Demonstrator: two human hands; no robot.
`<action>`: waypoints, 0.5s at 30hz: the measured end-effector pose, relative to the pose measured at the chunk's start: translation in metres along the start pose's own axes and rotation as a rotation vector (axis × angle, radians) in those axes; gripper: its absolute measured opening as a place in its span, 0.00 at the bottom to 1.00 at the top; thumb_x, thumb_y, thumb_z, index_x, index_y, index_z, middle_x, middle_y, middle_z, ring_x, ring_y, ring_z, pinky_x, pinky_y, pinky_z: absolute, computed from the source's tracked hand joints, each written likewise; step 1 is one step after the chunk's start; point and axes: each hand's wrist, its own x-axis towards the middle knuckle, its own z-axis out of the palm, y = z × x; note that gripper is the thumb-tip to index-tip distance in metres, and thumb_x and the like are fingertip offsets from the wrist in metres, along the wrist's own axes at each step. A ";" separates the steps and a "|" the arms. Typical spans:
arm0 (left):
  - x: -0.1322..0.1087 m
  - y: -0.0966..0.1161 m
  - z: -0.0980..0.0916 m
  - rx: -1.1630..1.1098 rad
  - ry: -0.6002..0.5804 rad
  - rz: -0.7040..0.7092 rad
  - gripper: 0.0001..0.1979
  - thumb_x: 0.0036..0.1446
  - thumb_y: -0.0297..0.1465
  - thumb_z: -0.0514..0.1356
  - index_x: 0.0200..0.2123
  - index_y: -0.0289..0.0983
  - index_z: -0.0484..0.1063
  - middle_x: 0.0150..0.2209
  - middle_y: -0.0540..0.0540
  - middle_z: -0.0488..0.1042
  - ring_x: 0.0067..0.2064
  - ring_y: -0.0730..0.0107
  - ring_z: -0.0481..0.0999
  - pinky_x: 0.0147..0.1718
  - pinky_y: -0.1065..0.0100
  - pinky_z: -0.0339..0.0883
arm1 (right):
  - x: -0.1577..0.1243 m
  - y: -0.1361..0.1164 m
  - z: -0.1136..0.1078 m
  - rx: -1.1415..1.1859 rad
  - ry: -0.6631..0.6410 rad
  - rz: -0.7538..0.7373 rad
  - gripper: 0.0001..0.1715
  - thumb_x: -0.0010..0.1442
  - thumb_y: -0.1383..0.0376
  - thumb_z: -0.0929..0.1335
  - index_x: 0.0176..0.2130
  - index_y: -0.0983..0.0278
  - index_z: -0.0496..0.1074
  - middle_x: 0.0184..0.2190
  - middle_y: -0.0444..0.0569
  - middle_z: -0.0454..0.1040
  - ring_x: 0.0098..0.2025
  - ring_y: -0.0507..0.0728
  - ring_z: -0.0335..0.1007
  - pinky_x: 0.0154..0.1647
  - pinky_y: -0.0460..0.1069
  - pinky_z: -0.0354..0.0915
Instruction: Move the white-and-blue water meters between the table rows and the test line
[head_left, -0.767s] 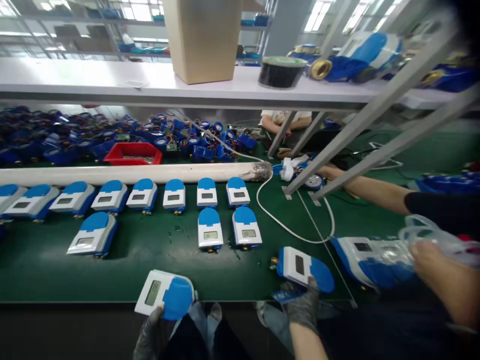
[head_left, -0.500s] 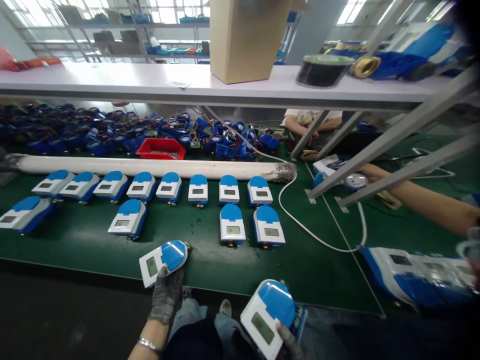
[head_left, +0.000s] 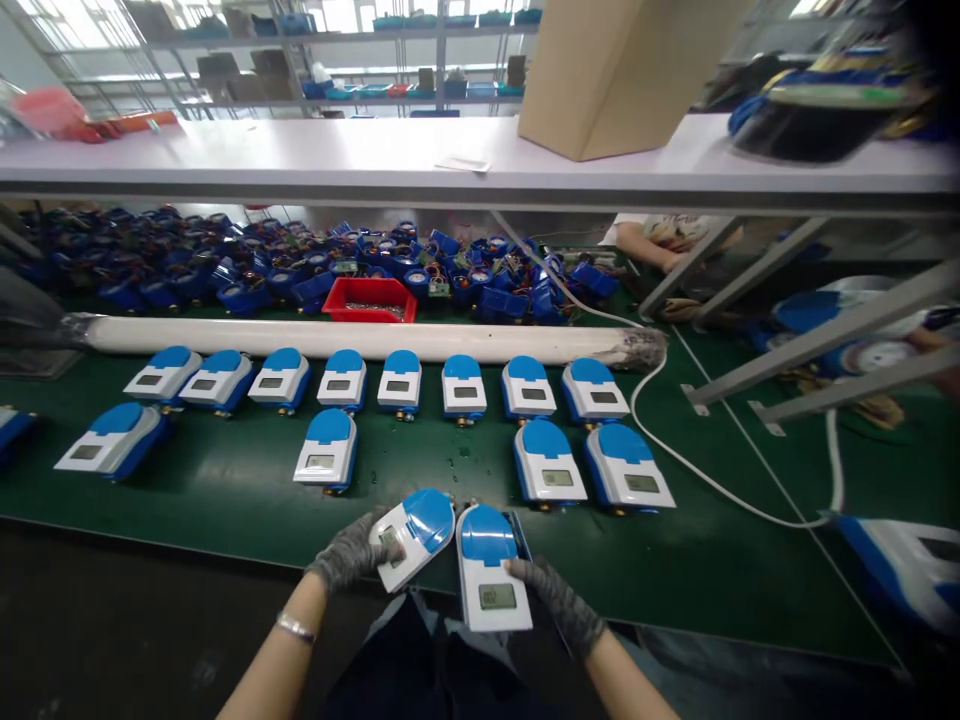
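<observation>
My left hand (head_left: 352,552), in a grey glove, is closed on the side of a blue-and-white water meter (head_left: 409,535), its fingers over the small display. Close beside it, a second water meter (head_left: 491,575) with digits showing on its display is gripped by my gloved right hand (head_left: 561,603), the thumb on its front. Both held meters are at the front edge of the green bench, their blue lids almost touching. Behind them stand two meters close together (head_left: 551,465) (head_left: 628,470) and a single meter (head_left: 327,450). A row of several more (head_left: 399,385) lines the white tube.
A long white tube (head_left: 360,340) lies across the green bench (head_left: 247,510). Beyond it are a red bin (head_left: 369,300) and piled blue meter bodies (head_left: 172,260). A white cable (head_left: 697,478) curves at right, near grey struts. The shelf (head_left: 300,150) carries a cardboard box (head_left: 600,80).
My right hand has brought its meter up and left, beside the other one. My left hand's meter has shifted right and slightly down. The view has turned left.
</observation>
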 end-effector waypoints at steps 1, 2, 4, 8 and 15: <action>0.007 0.007 -0.008 -0.055 -0.122 -0.027 0.33 0.35 0.37 0.77 0.48 0.35 0.78 0.41 0.38 0.81 0.44 0.45 0.79 0.47 0.52 0.71 | 0.002 0.002 0.008 0.017 0.014 -0.009 0.20 0.42 0.51 0.77 0.33 0.60 0.79 0.35 0.54 0.81 0.45 0.74 0.78 0.50 0.66 0.73; 0.011 0.010 -0.012 -0.110 -0.192 -0.040 0.33 0.35 0.36 0.77 0.48 0.35 0.78 0.41 0.38 0.81 0.44 0.47 0.79 0.45 0.54 0.72 | 0.003 0.003 0.015 0.036 0.046 -0.030 0.20 0.43 0.51 0.76 0.33 0.61 0.79 0.34 0.54 0.81 0.44 0.73 0.78 0.50 0.66 0.73; 0.012 0.006 -0.013 -0.274 -0.194 -0.038 0.33 0.38 0.37 0.76 0.50 0.36 0.77 0.44 0.38 0.81 0.45 0.50 0.79 0.45 0.57 0.71 | 0.006 0.007 0.026 0.077 0.160 -0.087 0.21 0.42 0.52 0.76 0.35 0.60 0.80 0.36 0.52 0.82 0.45 0.72 0.78 0.50 0.65 0.73; 0.002 -0.018 0.003 -0.582 0.055 -0.050 0.36 0.41 0.39 0.75 0.55 0.38 0.75 0.48 0.38 0.80 0.46 0.50 0.80 0.44 0.58 0.72 | 0.011 0.018 0.045 0.188 0.370 -0.116 0.26 0.41 0.54 0.76 0.42 0.54 0.80 0.37 0.49 0.82 0.46 0.73 0.79 0.47 0.65 0.75; 0.036 -0.009 0.005 -0.641 0.356 0.042 0.35 0.44 0.39 0.74 0.57 0.39 0.73 0.52 0.41 0.79 0.54 0.50 0.77 0.52 0.56 0.71 | 0.059 -0.003 0.051 0.189 0.336 -0.107 0.34 0.44 0.54 0.76 0.51 0.60 0.76 0.40 0.49 0.82 0.48 0.71 0.78 0.51 0.64 0.73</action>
